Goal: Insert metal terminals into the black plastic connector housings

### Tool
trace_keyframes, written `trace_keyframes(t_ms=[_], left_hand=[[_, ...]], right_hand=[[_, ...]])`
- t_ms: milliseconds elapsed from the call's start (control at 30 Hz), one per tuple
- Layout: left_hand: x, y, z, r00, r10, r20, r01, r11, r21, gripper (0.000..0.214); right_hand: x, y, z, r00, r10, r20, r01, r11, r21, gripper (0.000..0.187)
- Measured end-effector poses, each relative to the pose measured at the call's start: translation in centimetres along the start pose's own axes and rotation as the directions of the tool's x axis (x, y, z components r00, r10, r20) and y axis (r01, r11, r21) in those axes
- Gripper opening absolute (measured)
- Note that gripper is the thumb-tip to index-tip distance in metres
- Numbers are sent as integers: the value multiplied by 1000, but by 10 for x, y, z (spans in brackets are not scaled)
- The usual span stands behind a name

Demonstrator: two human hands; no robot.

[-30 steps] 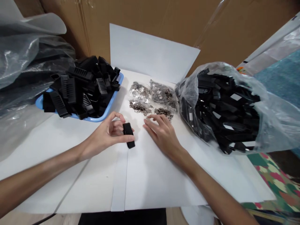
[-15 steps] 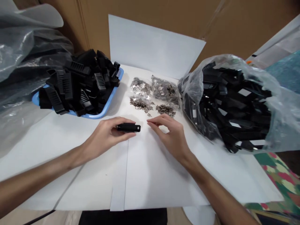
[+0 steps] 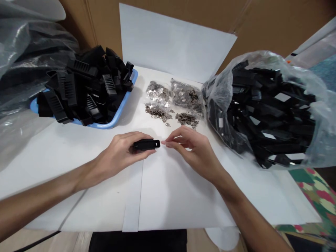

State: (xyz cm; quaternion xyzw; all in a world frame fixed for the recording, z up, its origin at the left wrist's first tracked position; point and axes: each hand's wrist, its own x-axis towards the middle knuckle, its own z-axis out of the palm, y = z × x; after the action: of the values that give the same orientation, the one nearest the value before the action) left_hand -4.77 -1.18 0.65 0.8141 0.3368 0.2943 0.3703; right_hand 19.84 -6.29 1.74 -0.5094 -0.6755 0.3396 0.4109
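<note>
My left hand grips a small black plastic part, held level just above the white paper. The part's right end points at my right hand. My right hand's thumb and forefinger are pinched together right at that end; what they hold, if anything, is too small to see. Loose small metal pieces lie on the paper just beyond both hands, with clear bags of metal pieces behind them.
A blue tray heaped with black plastic parts stands at the back left. At the right lies a clear plastic bag full of black parts. Crumpled plastic sheeting fills the far left. Cardboard walls the back.
My left hand turned the black part from upright to level. My right hand drew back from the metal pieces and closed into a pinch at the part's right end.
</note>
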Motion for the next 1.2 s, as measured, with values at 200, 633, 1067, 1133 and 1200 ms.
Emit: trace_keyframes(t_ms=[200, 633, 1067, 1133, 1200], left_hand=[[1, -2, 1, 1000, 27, -9, -27, 999, 24, 23], [-5, -2, 4, 985, 171, -34, -162, 969, 185, 20], [-4, -1, 9, 949, 313, -34, -295, 921, 255, 23], [-4, -1, 10, 943, 332, -21, -315, 912, 264, 22], [-4, 0, 11, 934, 358, -2, -343, 896, 283, 21]], right_hand=[[0, 9, 1, 991, -126, -48, 112, 968, -223, 12], [-2, -7, 6, 982, 189, 29, -191, 967, 171, 26], [-6, -8, 10, 981, 193, -28, -190, 978, 86, 16], [-5, -7, 9, 974, 222, -37, -217, 970, 107, 24], [-4, -7, 7, 965, 262, -24, -256, 955, 150, 34]])
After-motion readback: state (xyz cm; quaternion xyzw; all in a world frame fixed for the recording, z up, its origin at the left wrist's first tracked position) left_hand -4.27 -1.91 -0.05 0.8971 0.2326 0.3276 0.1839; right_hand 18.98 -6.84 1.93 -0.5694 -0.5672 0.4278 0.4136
